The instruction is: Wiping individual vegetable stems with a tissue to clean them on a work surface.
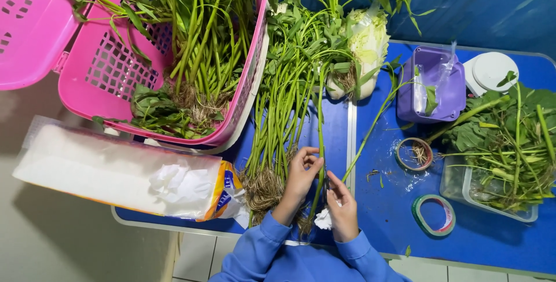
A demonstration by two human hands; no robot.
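Plainly, the pink basket [116, 68] is overhanging the blue table [492, 235] at far left and could tip. Near the front edge, the left hand [301, 175] is pinching one green stalk [320, 137]; the right hand [343, 207] is clenching white tissue [322, 219] and something dark, perhaps a blade, too small to identify, which could nick a finger.

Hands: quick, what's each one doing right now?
Left hand: fingers curled on a green stem.
Right hand: closed on the same stem lower down, white tissue beside it.
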